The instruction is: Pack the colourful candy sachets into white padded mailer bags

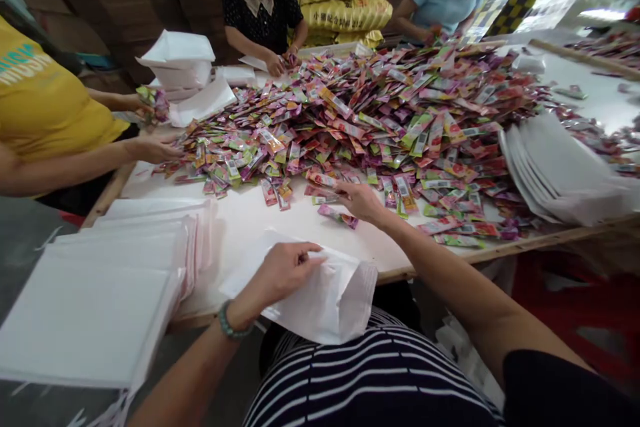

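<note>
Curving loosely, right hand (pixel 361 201) touches sachets (pixel 325 179) (half-curled left hand (pixel 283 270) holds bag (pixel 317 310)).

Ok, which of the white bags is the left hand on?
The single bag lying across the near edge of the table, between the left-side stack and right-side stack; only this one has the left hand on it.

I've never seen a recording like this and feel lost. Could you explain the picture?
Of course. There's no machine: these are a person's two bare hands, filmed by a camera worn on their head, looking forward and down. The left hand is on a white bag overhanging the near edge of the table. The right hand touches small packets beside a big, colourful pile; its grip is unclear. White stacks lie left and right.
</note>
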`<state>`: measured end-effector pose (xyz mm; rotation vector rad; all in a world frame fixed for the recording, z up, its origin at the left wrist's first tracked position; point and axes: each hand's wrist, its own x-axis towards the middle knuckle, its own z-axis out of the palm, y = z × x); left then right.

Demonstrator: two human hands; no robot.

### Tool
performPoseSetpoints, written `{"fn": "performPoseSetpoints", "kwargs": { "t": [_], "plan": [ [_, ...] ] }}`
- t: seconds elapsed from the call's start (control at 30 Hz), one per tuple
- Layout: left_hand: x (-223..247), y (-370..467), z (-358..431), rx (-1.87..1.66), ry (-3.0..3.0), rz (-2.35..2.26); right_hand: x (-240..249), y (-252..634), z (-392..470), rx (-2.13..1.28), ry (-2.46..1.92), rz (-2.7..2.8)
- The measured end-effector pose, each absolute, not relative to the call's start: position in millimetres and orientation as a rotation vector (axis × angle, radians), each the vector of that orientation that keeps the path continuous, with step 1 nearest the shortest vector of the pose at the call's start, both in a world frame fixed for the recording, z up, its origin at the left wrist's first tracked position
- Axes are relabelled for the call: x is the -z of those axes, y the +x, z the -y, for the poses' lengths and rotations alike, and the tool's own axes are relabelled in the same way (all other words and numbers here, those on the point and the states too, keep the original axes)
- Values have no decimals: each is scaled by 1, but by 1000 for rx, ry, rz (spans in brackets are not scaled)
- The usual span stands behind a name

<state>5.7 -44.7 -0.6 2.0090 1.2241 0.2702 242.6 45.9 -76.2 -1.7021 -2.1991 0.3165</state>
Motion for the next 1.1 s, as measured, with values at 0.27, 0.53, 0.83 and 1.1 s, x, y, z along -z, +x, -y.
{"fn": "performPoseSetpoints", "kwargs": {
  "t": [0.27, 0.53, 0.83, 1.1],
  "plan": [
    [46, 42, -44, -112, 2720, -1118, 96, 249, -10, -425, -1547, 2433],
    [85, 54, -38, -155, 2682, -1138, 95, 250, -50, -194, -1511, 2356],
    [88, 47, -29, -249, 2606, -1162, 111, 236, -20, -325, -1369, 2391],
    [92, 45, -42, -146, 2687, -1032, 104, 271, -67, -218, -2092, 1791]
  ]
}}
